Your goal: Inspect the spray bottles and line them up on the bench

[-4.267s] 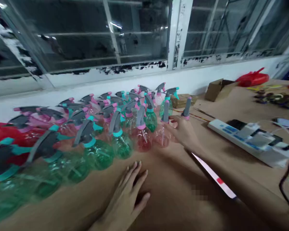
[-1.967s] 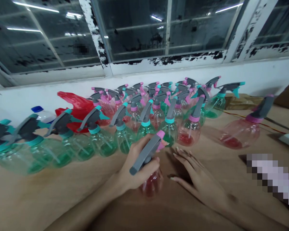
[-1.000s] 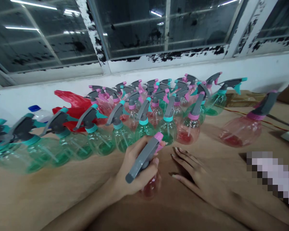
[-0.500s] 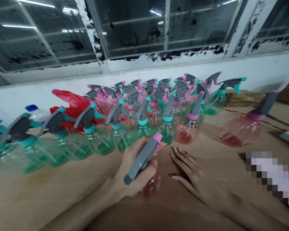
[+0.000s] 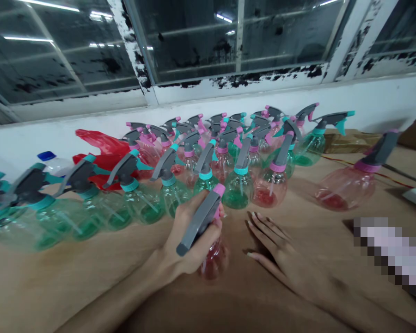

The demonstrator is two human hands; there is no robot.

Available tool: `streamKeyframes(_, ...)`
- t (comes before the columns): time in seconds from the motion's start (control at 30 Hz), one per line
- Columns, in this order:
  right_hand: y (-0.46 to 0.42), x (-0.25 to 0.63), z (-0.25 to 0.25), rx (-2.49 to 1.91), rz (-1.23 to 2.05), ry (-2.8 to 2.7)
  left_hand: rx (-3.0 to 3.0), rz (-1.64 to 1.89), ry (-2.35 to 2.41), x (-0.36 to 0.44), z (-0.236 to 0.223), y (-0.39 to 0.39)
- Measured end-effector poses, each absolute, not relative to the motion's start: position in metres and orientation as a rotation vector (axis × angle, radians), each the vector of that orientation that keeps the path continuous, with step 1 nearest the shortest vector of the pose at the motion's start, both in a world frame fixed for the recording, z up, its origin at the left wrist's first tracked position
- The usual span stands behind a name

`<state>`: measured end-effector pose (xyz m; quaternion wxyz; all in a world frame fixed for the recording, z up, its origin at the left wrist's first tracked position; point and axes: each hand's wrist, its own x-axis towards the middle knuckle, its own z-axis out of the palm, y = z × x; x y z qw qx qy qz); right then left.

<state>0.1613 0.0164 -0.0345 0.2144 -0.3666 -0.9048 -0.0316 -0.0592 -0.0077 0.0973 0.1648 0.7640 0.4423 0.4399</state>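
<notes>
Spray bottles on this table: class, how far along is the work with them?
Seemingly done: the green bottles standing in the front row, spray heads on. In hand: a pink bottle, gripped by the left hand, its head also fitted. Possibly left: the lone pink bottle at the right; the view cannot settle that.

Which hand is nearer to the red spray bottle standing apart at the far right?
The right hand: it lies on the table, in front and to the left of that red spray bottle. The left hand is farther left, gripping another red bottle.
</notes>
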Motion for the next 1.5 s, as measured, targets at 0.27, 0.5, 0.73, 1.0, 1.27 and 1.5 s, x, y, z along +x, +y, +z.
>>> streamKeyframes(0.27,0.0162,0.1629,-0.0344,-1.037,-0.02,-2.506,2.147,1.277,1.301,-0.0611,0.0883,-0.0089)
streamKeyframes(0.5,0.0172,0.1647,-0.0329,-1.036,0.008,-2.511,2.191,1.268,1.241,-0.058,0.0907,-0.0116)
streamKeyframes(0.73,0.0179,0.1647,-0.0346,-1.046,0.036,-2.495,2.155,1.263,1.239,-0.0571,0.0917,-0.0113)
streamKeyframes(1.0,0.018,0.1646,-0.0365,-1.059,0.096,-2.491,2.196,1.263,1.227,-0.0582,0.0912,-0.011)
streamKeyframes(1.27,0.0171,0.1655,-0.0356,-1.06,0.058,-2.5,2.162,1.248,1.25,-0.0577,0.0906,-0.0114)
streamKeyframes(1.5,0.0174,0.1647,-0.0349,-1.055,0.091,-2.48,2.179,1.217,1.22,-0.0596,0.0933,-0.0143)
